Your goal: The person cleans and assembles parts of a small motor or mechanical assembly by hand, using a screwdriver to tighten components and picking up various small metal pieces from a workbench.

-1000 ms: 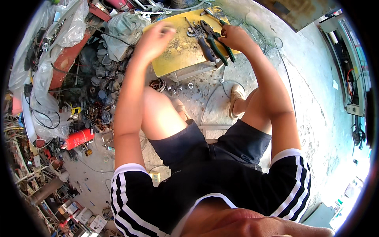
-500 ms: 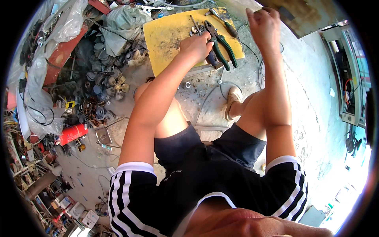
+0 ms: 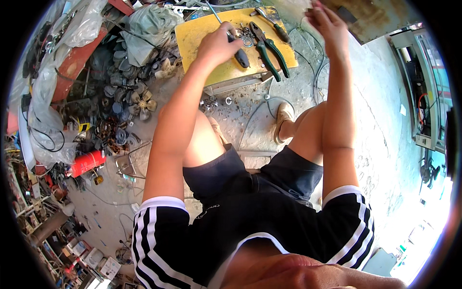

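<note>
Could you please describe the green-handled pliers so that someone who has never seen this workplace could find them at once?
Start at the square yellow board lying on the concrete floor in front of the seated person. On its right half, just right of the left hand, lie the green-handled pliers, dark jaws pointing away. Their bright green grips set them apart from the black-handled tool beside them.

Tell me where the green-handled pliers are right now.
In the head view, the green-handled pliers lie on the yellow board at the top, just right of the left hand and beside a black-handled tool.
</note>
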Demonstrator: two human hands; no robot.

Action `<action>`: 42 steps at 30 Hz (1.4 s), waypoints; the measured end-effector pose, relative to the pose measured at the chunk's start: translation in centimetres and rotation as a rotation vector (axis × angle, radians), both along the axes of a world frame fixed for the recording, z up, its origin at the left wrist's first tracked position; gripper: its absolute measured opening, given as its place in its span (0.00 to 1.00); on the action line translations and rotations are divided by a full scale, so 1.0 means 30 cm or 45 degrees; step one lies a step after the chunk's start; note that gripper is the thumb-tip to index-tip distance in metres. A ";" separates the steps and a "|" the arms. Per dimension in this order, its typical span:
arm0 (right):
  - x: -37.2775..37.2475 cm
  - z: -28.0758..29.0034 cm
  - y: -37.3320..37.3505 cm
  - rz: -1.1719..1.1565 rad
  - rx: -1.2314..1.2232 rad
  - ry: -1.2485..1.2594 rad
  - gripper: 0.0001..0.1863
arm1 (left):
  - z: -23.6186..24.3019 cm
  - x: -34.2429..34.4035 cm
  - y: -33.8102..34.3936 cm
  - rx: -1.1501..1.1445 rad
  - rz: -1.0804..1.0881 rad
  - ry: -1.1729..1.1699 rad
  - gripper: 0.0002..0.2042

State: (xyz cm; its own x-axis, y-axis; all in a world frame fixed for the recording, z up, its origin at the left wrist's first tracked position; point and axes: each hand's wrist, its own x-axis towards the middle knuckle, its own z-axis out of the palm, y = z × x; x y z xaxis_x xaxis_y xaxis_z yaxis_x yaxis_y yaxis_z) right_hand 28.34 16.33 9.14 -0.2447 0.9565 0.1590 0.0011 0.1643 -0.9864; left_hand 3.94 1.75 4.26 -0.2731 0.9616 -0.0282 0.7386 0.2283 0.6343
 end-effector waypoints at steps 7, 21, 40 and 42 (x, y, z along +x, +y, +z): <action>-0.252 -0.126 -0.233 0.581 -0.646 0.057 0.19 | -0.097 -0.196 -0.035 -0.133 0.018 -0.283 0.19; -0.237 -0.101 -0.201 0.479 -0.574 -0.043 0.21 | -0.108 -0.074 0.070 0.275 0.191 0.474 0.16; -0.189 -0.080 -0.180 0.793 -0.674 -0.253 0.21 | -0.115 -0.105 0.134 0.118 0.263 -0.117 0.14; -0.200 -0.077 -0.208 0.792 -0.541 -0.440 0.24 | -0.112 -0.154 0.120 0.199 0.318 -0.159 0.14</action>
